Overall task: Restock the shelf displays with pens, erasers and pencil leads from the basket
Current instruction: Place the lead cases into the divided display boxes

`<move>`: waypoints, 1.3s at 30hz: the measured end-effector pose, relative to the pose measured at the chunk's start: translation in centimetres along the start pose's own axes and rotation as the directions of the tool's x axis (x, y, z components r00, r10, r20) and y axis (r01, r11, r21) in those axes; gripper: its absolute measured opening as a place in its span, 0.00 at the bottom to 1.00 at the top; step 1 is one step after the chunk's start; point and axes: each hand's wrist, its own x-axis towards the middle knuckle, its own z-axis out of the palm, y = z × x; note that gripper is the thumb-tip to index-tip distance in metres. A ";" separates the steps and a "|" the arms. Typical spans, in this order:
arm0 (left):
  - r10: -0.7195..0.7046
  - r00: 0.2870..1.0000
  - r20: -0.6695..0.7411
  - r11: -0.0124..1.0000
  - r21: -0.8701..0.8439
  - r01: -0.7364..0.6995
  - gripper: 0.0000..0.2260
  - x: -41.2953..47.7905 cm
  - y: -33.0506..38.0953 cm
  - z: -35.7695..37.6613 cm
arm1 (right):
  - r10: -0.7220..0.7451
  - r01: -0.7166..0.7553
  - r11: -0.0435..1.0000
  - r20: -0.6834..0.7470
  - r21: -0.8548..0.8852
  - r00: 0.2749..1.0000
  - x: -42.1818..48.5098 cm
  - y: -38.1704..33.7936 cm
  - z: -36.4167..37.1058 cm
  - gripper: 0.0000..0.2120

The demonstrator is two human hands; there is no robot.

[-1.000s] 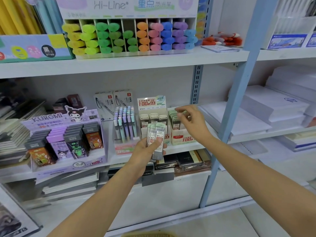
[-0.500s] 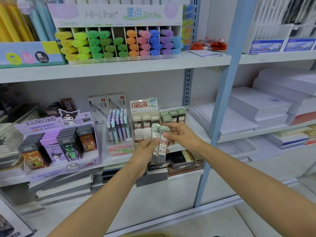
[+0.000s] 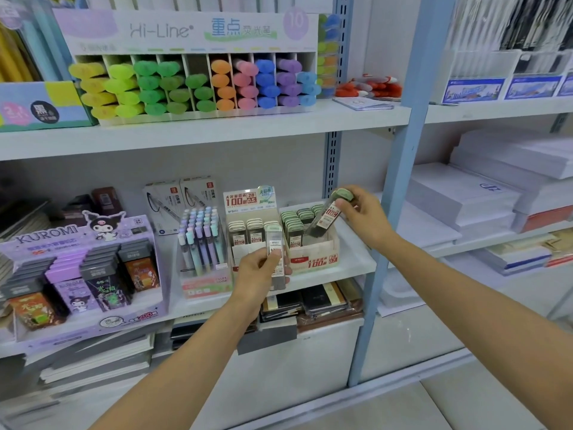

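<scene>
Head view: the right hand (image 3: 366, 218) pinched one lead tube (image 3: 328, 217) near its green cap, thumb and fingers curled on it. The tube was tilted, with its dark lower end down inside the 0.7 box (image 3: 316, 259). That box stood near the front edge of the middle shelf (image 3: 356, 259). Green-capped tubes were packed along its left side and back, and its right front part was open, which was the gap the tube dipped into. Just right of the box lay a bare strip of shelf, then the blue upright (image 3: 397, 181), so there was room beside the right wrist. The left hand (image 3: 257, 268) was lower, in front of the shelf edge, gripping a spare bundle (image 3: 276, 259) upright in front of the 0.5 box (image 3: 248, 212); I could not tell whether it held one tube or two. Count: two hands, two lead boxes side by side, one tube in the right hand, one pen display (image 3: 201, 243) just left of the boxes, two white cartons (image 3: 179, 193) behind it
</scene>
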 end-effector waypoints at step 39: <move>0.168 0.984 0.059 0.973 0.150 -0.175 0.07 2.6 -1.5 2.4 | -0.142 0.144 0.990 0.170 0.002 0.975 -3.0 1.0 3.9 0.13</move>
